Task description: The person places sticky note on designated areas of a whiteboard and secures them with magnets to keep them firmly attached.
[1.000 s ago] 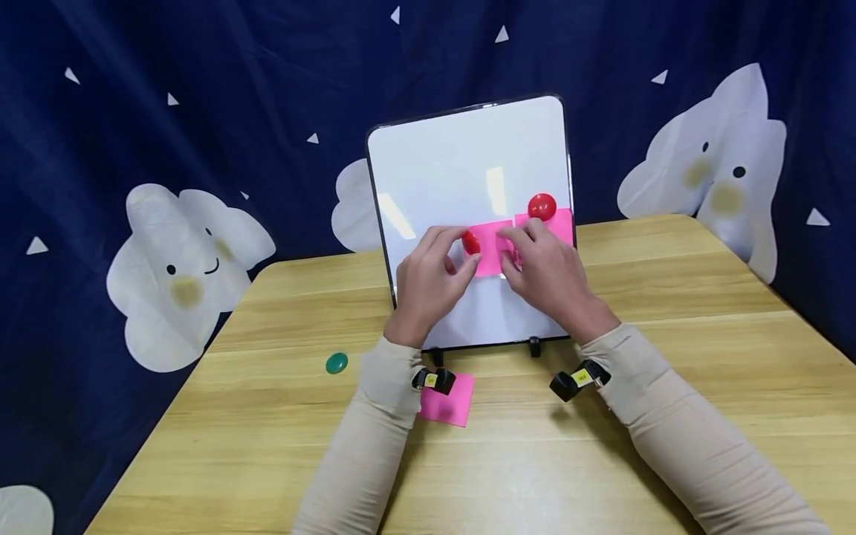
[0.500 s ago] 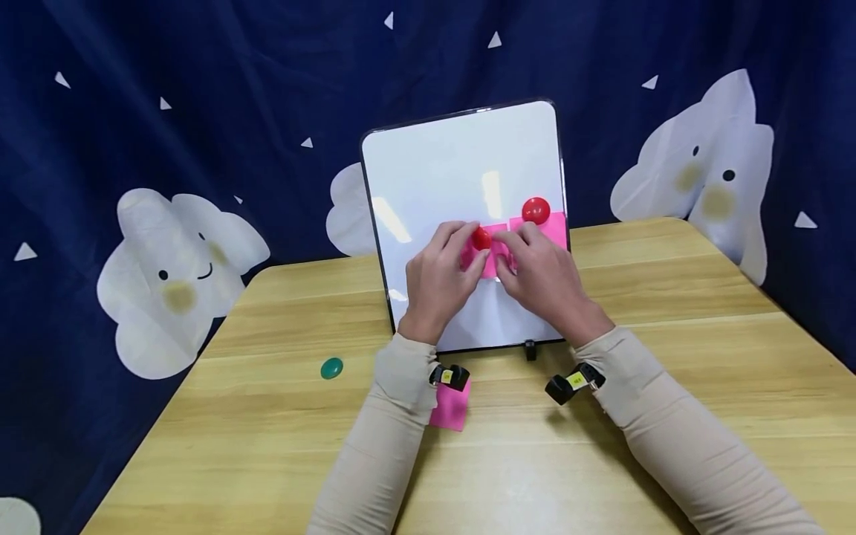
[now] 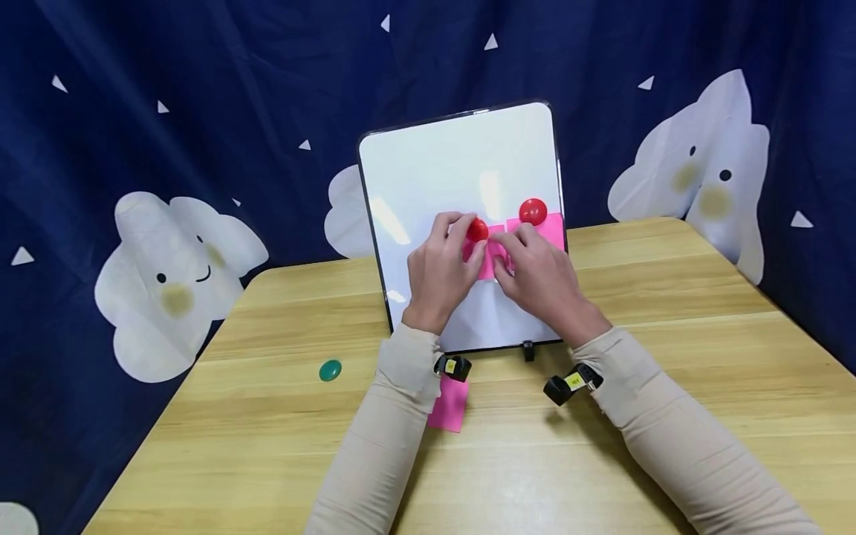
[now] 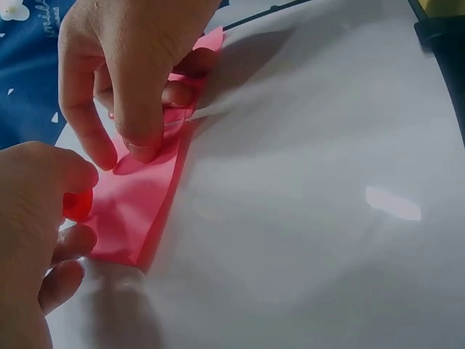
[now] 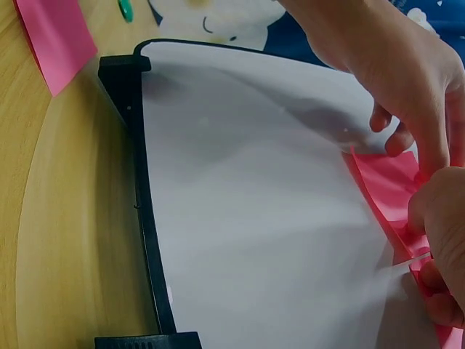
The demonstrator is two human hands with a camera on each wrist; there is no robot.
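A small whiteboard point(image 3: 428, 171) leans back on the table. My left hand point(image 3: 438, 271) pinches a red round magnet point(image 3: 477, 229) between thumb and fingers, at the upper part of a pink sticky note point(image 3: 487, 269) on the board. My right hand point(image 3: 540, 275) holds the right side of this note with bent thumb and forefinger; in the left wrist view their tips touch the note point(image 4: 134, 211), whose lower edge stands off the board. To the right is a second pink note point(image 3: 551, 229), partly behind the right hand, with another red magnet point(image 3: 533, 212) at its top edge.
On the wooden table point(image 3: 267, 446), a green magnet point(image 3: 330, 370) lies left of the board. Another pink note point(image 3: 449, 405) lies in front, partly under the left forearm. Black feet point(image 3: 528, 351) support the board. A dark blue curtain point(image 3: 428, 59) hangs behind.
My left hand has carried the red magnet rightward over the pink note, then slightly up toward its top edge. The right hand stays at the note. The head view has shifted slightly.
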